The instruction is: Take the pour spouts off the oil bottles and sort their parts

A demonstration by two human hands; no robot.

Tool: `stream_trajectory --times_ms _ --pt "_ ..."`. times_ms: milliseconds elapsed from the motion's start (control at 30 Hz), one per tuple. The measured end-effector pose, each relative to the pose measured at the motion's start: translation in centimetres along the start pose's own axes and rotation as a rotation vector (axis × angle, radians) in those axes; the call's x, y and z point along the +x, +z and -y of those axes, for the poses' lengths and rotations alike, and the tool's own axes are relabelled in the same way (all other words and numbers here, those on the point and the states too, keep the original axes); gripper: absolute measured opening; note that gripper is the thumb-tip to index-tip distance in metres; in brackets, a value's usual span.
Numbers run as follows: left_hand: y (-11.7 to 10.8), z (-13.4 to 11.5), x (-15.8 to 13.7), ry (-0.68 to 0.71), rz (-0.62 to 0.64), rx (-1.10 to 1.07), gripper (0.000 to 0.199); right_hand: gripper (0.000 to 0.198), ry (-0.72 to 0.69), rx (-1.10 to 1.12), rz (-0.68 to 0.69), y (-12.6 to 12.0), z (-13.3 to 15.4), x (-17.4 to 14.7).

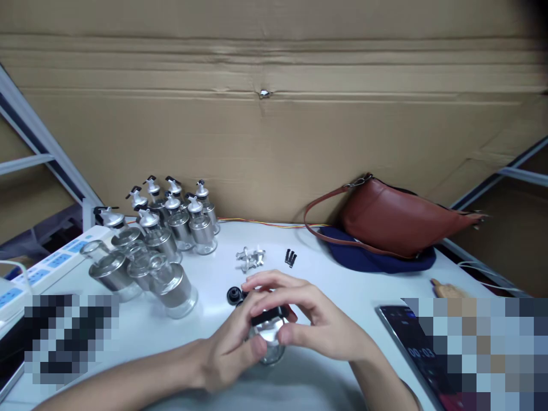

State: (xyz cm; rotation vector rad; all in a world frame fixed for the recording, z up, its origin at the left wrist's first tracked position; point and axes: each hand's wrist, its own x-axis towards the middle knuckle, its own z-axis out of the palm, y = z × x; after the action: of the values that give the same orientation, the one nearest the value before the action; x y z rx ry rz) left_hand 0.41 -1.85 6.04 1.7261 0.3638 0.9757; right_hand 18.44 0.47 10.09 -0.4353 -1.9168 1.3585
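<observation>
A small glass bottle (273,361) with a silver pourer top (269,331) and black flap (272,315) is between my hands, low in the middle. My left hand (231,342) is wrapped round the bottle from the left, its thumb in front. From the right, my right hand (312,317) curls over the top, with thumb and fingers on the pourer. Just beyond my left fingers lies a round black piece (234,295), with more black partly hidden. Several silver pourer parts (251,258) and small black strips (291,258) lie farther back.
Glass bottles with pourer tops (202,233) cluster at back left, open-necked bottles (173,291) in front. A white power strip (60,262) runs behind them. A brown bag (389,220) rests on dark blue fabric (351,251). At right are a phone (411,337) and another person's hand (447,290). Cardboard (265,148) stands behind.
</observation>
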Motion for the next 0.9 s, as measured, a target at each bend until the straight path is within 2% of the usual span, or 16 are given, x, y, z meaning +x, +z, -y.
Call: stream_trajectory --times_ms 167,300,367,500,633,800,900 --pt "-0.5 -0.2 0.4 0.019 0.109 -0.011 0.042 0.023 -0.021 0.010 -0.046 -0.1 0.2 -0.3" --pt "-0.4 -0.1 0.9 -0.001 0.108 0.037 0.044 0.025 -0.025 0.024 -0.009 0.2 0.4 -0.3" --pt "-0.2 0.0 1.1 0.039 0.080 0.071 0.045 0.026 -0.040 0.036 -0.012 0.8 0.3 -0.3" --pt "0.1 0.4 1.3 0.136 -0.035 0.214 0.049 0.027 -0.041 0.022 -0.112 2.5 -0.2 -0.3" --pt "0.3 0.9 1.4 0.251 -0.081 0.292 0.048 0.026 -0.092 -0.016 -0.093 3.4 -0.6 -0.7" --pt "1.0 1.0 1.3 0.254 -0.129 0.254 0.047 0.027 -0.214 -0.127 -0.090 3.6 0.0 -0.5" --pt "1.3 1.0 1.1 0.223 -0.155 0.176 0.047 0.029 -0.202 -0.089 -0.111 3.8 0.2 -0.3"
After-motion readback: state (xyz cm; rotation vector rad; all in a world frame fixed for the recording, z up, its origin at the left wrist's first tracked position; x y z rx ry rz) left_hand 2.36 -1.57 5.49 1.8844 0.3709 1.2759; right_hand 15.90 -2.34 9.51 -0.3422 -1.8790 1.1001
